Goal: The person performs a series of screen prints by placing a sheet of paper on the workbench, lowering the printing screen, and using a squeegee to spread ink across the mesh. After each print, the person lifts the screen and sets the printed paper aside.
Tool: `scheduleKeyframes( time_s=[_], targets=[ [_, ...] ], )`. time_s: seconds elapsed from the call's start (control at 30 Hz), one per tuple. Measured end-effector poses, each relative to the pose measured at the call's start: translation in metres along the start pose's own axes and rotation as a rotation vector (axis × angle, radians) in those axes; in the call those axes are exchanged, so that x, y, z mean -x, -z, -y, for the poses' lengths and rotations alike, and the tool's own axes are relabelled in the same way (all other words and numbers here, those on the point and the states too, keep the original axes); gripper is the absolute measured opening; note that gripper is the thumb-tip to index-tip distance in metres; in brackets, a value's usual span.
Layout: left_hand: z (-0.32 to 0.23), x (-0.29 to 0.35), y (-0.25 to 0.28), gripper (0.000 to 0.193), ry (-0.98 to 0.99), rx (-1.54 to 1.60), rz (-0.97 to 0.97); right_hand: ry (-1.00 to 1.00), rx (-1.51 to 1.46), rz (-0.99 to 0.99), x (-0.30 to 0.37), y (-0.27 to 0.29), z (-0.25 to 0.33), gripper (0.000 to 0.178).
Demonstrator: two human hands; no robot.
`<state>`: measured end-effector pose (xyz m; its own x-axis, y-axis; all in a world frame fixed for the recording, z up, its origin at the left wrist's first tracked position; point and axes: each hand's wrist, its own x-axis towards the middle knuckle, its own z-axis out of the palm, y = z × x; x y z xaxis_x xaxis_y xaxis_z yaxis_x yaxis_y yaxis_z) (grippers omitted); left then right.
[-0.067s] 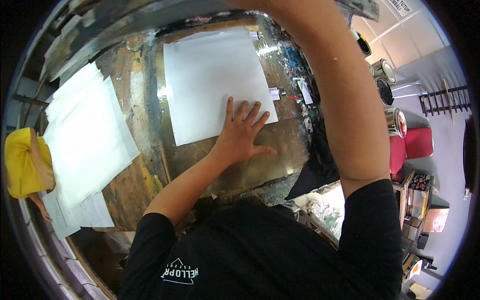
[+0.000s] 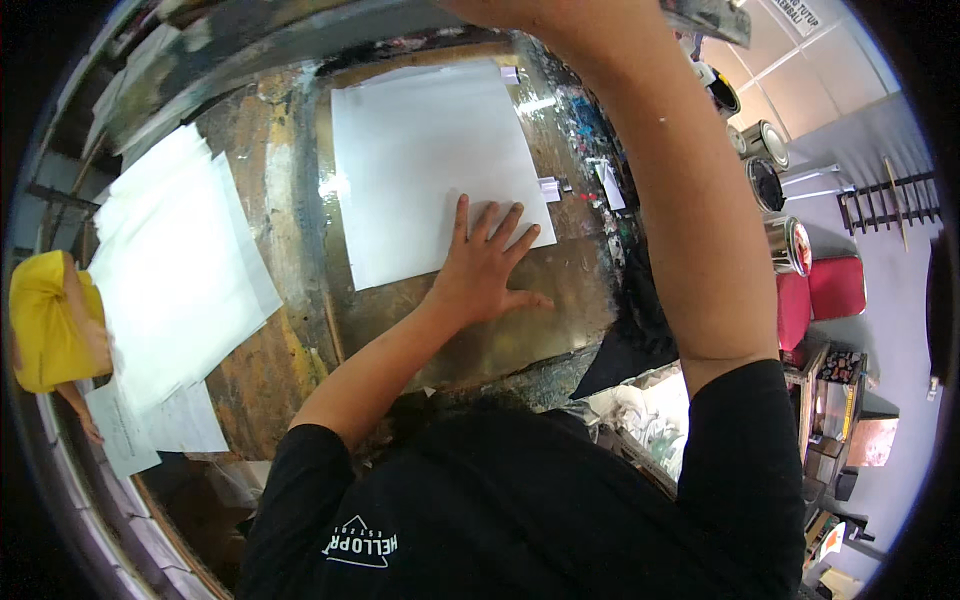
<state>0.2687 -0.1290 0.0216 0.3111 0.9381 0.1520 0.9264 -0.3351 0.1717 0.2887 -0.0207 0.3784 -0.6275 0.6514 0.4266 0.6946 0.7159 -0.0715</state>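
Observation:
My left hand (image 2: 482,262) lies flat with spread fingers on the lower right part of a white sheet of paper (image 2: 420,150). Its thumb reaches past the sheet's lower edge over the shiny brownish board (image 2: 480,345) beneath. Small pale tabs (image 2: 549,190) sit along the right edge of the sheet. My right forearm (image 2: 690,210) stretches up and across to the top of the picture, where the hand passes out of sight; what it touches or holds does not show. To the left rests a fanned stack of white paper (image 2: 180,280).
A paint-stained wooden table (image 2: 255,385) bears the papers. At the far left is a person in yellow (image 2: 55,325). Several paint cans (image 2: 768,145) stand at the right, near a red chair (image 2: 836,287) and shelves (image 2: 830,400). A dark cloth (image 2: 640,340) hangs by the board's right corner.

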Motion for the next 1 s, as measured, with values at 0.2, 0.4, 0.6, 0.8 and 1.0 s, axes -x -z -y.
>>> scheduleKeyframes(
  time_s=[0.2,0.4,0.6,0.8,1.0],
  targets=[
    [0.038,0.033,0.099,0.096,0.419,0.804,-0.636,0.268,0.048,-0.263,0.016,-0.038,-0.017,0.063],
    [0.077,0.147,0.17,0.112,0.64,1.134,-0.777,0.405,-0.096,0.205,0.084,-0.091,-0.049,0.042],
    [0.064,0.188,0.076,0.125,0.795,0.306,-0.461,0.318,-0.052,0.165,0.115,-0.226,-0.065,0.053],
    [0.078,0.199,0.05,0.134,0.662,0.182,-0.458,0.235,0.162,-0.105,-0.018,-0.337,-0.097,0.053],
    [0.077,0.2,0.049,0.136,0.689,0.217,-0.41,0.238,0.201,-0.079,-0.05,-0.363,-0.104,0.053]
  ],
)
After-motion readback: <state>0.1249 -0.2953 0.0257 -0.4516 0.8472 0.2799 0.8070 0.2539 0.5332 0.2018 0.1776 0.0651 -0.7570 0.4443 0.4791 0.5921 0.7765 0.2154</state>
